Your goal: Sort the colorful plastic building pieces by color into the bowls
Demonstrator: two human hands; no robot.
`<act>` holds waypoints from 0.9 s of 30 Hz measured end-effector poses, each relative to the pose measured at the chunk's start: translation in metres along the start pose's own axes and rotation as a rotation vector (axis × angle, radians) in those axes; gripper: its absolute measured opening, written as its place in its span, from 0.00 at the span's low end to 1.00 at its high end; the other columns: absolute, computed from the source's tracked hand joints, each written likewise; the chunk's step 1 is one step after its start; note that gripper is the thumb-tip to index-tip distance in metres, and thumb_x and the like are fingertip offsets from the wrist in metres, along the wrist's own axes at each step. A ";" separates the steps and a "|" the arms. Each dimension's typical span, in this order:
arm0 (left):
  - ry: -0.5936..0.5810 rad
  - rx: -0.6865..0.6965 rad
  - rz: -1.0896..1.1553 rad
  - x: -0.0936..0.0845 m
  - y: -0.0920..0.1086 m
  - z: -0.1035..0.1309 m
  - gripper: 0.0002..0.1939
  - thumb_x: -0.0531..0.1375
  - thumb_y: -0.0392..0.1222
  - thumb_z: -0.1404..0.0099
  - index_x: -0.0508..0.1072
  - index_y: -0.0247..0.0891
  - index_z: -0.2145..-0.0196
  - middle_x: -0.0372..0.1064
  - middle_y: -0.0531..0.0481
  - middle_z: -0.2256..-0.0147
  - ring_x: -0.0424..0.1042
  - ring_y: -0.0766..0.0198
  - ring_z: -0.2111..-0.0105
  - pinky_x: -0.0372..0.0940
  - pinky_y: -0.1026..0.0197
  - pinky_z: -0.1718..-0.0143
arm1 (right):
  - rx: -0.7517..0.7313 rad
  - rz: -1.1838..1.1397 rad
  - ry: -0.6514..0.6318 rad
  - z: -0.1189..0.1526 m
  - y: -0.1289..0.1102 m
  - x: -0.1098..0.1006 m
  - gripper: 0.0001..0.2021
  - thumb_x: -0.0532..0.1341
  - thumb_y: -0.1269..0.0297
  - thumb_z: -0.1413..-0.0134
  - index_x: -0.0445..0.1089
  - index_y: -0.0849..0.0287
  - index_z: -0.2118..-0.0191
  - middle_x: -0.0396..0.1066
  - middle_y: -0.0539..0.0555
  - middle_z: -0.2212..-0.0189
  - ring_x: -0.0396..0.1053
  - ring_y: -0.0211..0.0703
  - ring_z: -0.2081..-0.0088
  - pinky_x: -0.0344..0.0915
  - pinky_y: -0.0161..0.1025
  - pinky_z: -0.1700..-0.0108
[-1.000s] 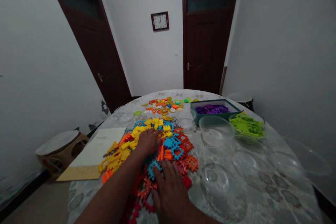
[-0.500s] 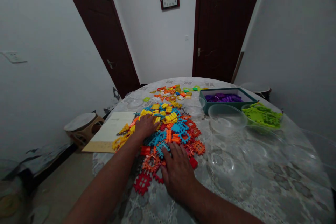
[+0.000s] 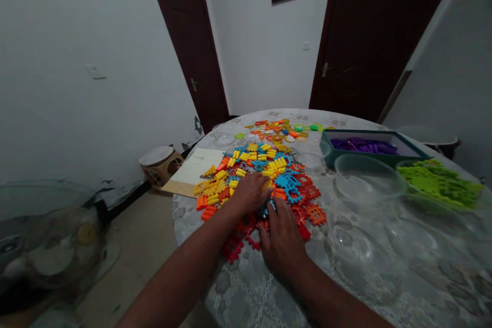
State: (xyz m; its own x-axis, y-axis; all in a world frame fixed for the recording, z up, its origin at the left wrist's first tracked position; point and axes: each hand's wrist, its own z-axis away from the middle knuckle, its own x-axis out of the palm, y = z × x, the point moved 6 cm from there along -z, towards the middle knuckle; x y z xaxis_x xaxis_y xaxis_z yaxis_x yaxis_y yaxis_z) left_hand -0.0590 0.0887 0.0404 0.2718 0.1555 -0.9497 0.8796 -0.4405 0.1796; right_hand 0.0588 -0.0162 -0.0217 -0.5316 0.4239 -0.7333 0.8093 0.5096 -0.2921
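My left hand [image 3: 250, 193] reaches over a pile of toothed plastic building pieces. Its fingers are closed and bent downward beside a yellow piece [image 3: 268, 183]; what they grip is hidden. Close against it on the right, my right hand [image 3: 285, 229] holds a blue building piece [image 3: 264, 210] at its fingertips, with the thumb held lower on the left. This blue piece lies in shadow between the two hands, partly covered. Around the hands lie yellow tube pieces [image 3: 277, 165], blue pieces [image 3: 289, 182], orange squares [image 3: 315, 213] and red pieces [image 3: 232, 247].
At the right stand a green box [image 3: 333, 159] of purple pieces [image 3: 363, 145], a clear bowl [image 3: 367, 179] and lime-green pieces [image 3: 438, 180] in a clear container. More mixed pieces [image 3: 274, 130] lie farther back. A pale board [image 3: 198, 166] sits at the table's left edge.
My head view has swung left and slightly down. My left hand has come off the yellow pieces and drawn in beside my right hand, uncovering yellow and orange tubes on the left.
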 end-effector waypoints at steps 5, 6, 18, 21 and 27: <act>0.084 0.035 0.057 -0.010 0.012 0.018 0.22 0.55 0.52 0.22 0.72 0.40 0.38 0.71 0.37 0.39 0.72 0.50 0.40 0.68 0.46 0.37 | -0.046 -0.014 0.029 0.001 0.002 -0.002 0.27 0.57 0.62 0.28 0.58 0.70 0.30 0.57 0.76 0.29 0.53 0.66 0.26 0.60 0.65 0.30; 0.096 0.036 0.059 -0.013 0.011 0.023 0.22 0.56 0.51 0.22 0.72 0.40 0.38 0.71 0.37 0.39 0.72 0.50 0.40 0.68 0.46 0.38 | -0.050 -0.017 0.031 0.001 0.002 -0.002 0.28 0.56 0.61 0.28 0.57 0.70 0.29 0.58 0.76 0.29 0.52 0.66 0.26 0.60 0.65 0.30; 0.040 0.060 0.154 -0.028 0.011 0.088 0.19 0.55 0.50 0.22 0.72 0.43 0.39 0.76 0.42 0.43 0.68 0.49 0.36 0.59 0.40 0.31 | -0.029 0.091 -0.079 -0.003 0.003 -0.021 0.29 0.58 0.61 0.30 0.60 0.68 0.29 0.59 0.73 0.29 0.51 0.68 0.26 0.46 0.68 0.26; 0.003 0.062 0.164 -0.023 0.015 0.097 0.21 0.55 0.50 0.22 0.70 0.44 0.36 0.75 0.43 0.40 0.63 0.47 0.32 0.55 0.38 0.29 | -0.049 0.096 -0.122 -0.005 0.000 -0.022 0.26 0.58 0.61 0.31 0.65 0.58 0.31 0.60 0.67 0.29 0.52 0.67 0.26 0.47 0.70 0.28; 0.064 0.017 0.122 -0.025 0.008 0.130 0.32 0.58 0.62 0.26 0.68 0.47 0.31 0.64 0.38 0.31 0.57 0.43 0.27 0.45 0.31 0.26 | -0.008 0.118 -0.126 -0.007 0.007 -0.022 0.24 0.58 0.61 0.31 0.67 0.60 0.33 0.61 0.69 0.29 0.53 0.68 0.27 0.46 0.71 0.28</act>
State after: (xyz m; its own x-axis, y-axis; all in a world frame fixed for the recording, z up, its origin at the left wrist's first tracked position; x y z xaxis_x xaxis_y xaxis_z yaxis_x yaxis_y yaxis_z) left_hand -0.1093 -0.0331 0.0319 0.4015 0.1552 -0.9026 0.8316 -0.4746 0.2883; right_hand 0.0747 -0.0165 -0.0027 -0.3968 0.3847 -0.8334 0.8622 0.4676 -0.1947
